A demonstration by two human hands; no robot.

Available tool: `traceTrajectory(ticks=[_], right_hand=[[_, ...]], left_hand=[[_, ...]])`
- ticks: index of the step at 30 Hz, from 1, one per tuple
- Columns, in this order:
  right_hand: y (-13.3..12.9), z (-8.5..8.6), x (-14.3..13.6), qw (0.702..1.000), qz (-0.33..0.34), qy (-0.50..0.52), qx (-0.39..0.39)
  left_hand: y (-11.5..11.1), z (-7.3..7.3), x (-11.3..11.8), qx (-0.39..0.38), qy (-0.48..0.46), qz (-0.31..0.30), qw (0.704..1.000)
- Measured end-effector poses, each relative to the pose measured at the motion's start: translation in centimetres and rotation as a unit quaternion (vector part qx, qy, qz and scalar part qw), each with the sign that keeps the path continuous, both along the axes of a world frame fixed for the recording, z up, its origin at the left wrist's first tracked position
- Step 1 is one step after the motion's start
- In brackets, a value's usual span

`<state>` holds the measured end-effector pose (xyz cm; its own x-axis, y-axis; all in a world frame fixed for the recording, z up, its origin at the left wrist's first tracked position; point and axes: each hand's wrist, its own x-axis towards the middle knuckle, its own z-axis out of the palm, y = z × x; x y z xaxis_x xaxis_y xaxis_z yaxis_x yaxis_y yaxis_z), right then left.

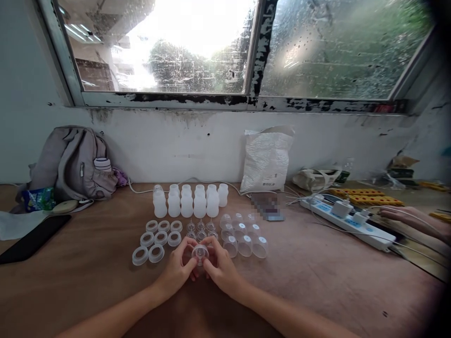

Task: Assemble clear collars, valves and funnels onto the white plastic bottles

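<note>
On the brown wooden counter (317, 281), a grey fabric backpack (68, 162) is seen far left, then translucent white plastic rings (155, 239). At centre, a small clear plastic cap (200, 253) is pinched between the fingers of the left hand (178, 270) and right hand (221, 267). Behind are set white plastic bottles (190, 202). Rightward lies a white power strip (348, 223). No writing is readable.

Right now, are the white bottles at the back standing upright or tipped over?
Upright. The white bottles stand in a row on the table, necks up, none lying down.
</note>
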<state>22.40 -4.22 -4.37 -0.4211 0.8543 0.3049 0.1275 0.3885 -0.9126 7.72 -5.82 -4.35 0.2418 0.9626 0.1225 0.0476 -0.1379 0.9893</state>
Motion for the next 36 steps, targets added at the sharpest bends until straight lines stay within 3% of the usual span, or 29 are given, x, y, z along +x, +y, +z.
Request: traceTrajectory(ticks=[13, 22, 27, 32, 36], right_hand=[[-0.07, 0.24, -0.15, 1.0, -0.008, -0.025, -0.007], [-0.11, 0.42, -0.06, 0.999, -0.013, -0.031, -0.014], [-0.18, 0.29, 0.09, 0.996, -0.058, -0.05, 0.046], [-0.34, 0.34, 0.52, 1.0, 0.007, -0.012, 0.021], [-0.53, 0.05, 0.79, 0.998, 0.048, 0.029, -0.006]], left_hand=[[-0.11, 0.3, 0.09, 0.036, 0.078, 0.035, 0.996], [-0.14, 0.06, -0.03, 0.019, 0.06, 0.034, 0.997], [-0.44, 0.36, 0.11, 0.048, 0.109, 0.039, 0.992], [-0.61, 0.44, 0.1, 0.083, 0.117, 0.048, 0.988], [0.06, 0.05, -0.19, 0.053, 0.071, 0.036, 0.995]])
